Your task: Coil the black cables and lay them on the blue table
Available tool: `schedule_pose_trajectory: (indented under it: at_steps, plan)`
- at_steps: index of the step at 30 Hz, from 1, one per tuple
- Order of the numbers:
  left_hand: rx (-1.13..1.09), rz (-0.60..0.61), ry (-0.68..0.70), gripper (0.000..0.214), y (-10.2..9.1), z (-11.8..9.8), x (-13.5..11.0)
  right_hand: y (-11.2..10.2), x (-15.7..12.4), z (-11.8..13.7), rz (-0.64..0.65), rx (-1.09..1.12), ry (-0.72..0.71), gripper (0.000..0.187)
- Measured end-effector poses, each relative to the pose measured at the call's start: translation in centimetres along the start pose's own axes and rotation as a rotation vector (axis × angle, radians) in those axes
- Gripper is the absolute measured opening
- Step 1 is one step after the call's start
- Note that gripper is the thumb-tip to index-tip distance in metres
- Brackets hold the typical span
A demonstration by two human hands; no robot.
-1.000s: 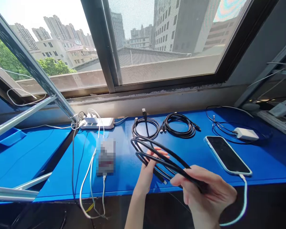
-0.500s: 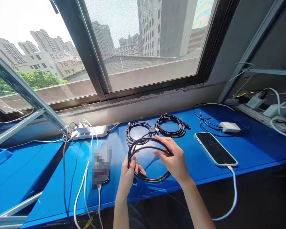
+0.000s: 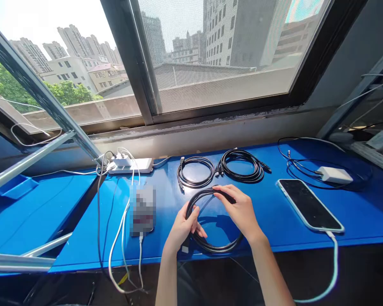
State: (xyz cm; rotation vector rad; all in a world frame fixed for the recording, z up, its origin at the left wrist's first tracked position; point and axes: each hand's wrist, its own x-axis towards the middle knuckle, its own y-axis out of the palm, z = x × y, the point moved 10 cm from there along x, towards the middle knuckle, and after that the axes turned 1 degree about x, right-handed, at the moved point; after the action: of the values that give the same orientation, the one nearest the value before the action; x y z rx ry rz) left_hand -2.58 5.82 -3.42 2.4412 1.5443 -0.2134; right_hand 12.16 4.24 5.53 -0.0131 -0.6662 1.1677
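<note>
A black cable (image 3: 217,247) is wound into a loose coil between my two hands, just above the front part of the blue table. My left hand (image 3: 187,224) is closed round the coil's left side, thumb on top. At the upper right of the loop, my right hand (image 3: 238,208) pinches the strands between thumb and fingers. A connector (image 3: 185,249) hangs below my left hand near the table edge. Behind lie two more black cables, a smaller coil (image 3: 196,185) and a thicker coil (image 3: 258,178), both flat on the table.
A phone (image 3: 311,206) with a white charging cable lies at the right, near a white adapter (image 3: 335,174). At the left are a pixelated device (image 3: 143,211) and a white power strip (image 3: 146,165). A metal frame (image 3: 44,95) rises at the left before the window.
The held strands have drawn closer together into a neater loop. A connector near the top of the loop is no longer seen there. The view has shifted, with things appearing further left or right.
</note>
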Motion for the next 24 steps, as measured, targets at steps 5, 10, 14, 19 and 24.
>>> schedule_pose_trajectory:
  at_steps: [5, 10, 14, 19, 24]
  plan:
    - [-0.039, -0.009, 0.030, 0.060, 0.2, 0.3, -0.4, 0.9, 0.2, -0.5, 0.085, 0.042, -0.018, 0.023]
    - [-0.047, -0.051, 0.043, 0.055, 0.1, 0.0, -0.7, 1.4, 0.3, -3.2, 0.100, -0.053, 0.111, 0.031]
    - [-0.060, -0.045, 0.044, 0.056, 0.0, 0.3, -0.5, 2.1, 0.2, -5.6, 0.138, -0.014, 0.249, 0.031]
    - [-0.089, -0.033, 0.057, 0.053, -0.1, 0.8, -0.3, 2.1, -0.1, -6.7, 0.129, -0.074, 0.366, 0.027]
    - [-0.110, -0.037, 0.043, 0.057, 0.2, 0.4, -0.5, 1.8, -0.2, -6.8, 0.092, -0.089, 0.397, 0.029]
